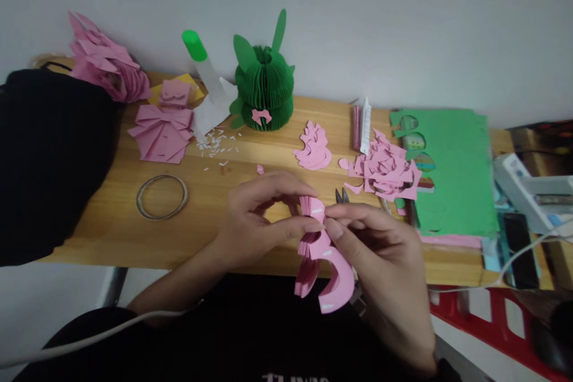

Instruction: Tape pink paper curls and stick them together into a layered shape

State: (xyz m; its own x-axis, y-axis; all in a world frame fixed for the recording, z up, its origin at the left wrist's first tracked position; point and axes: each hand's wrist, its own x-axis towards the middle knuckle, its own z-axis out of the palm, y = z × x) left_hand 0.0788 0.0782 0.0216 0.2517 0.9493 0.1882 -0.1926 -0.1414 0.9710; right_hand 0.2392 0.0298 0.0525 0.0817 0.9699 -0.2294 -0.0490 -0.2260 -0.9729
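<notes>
Both hands meet over the front edge of the wooden table (116, 233). My left hand (255, 215) pinches the top of a stack of curved pink paper pieces (320, 262) between thumb and fingers. My right hand (380, 262) grips the same stack from the right, thumb pressed on its upper part. The stack hangs down toward my lap, with small white strips on its faces. Behind the hands, the tips of small scissors (342, 195) show on the table.
A green honeycomb paper figure (264, 86) stands at the back, a green-capped glue bottle (203, 68) beside it. Pink cut-outs (313, 146), pink scraps (385, 170), green sheets (452, 167), folded pink paper (161, 131) and a tape ring (162, 196) lie around. A phone (519, 245) lies right.
</notes>
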